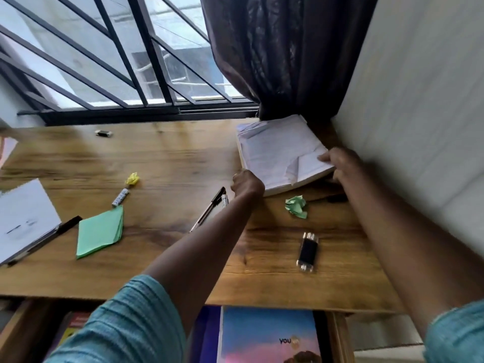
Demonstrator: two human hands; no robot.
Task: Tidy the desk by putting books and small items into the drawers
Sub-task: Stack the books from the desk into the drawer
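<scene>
The lines on the open book (280,153) are too blurred to read. The fingers of the right hand (340,163) go under its corner and are hidden; the left hand (247,183) covers the near corner. The left forearm (204,244) hides most of a clear pen (224,200). A dark thing (337,198) beside the right hand cannot be identified. The left edge cuts the notebook (23,216); the bottom edge cuts the coloured book (267,334) in the drawer (340,336).
</scene>
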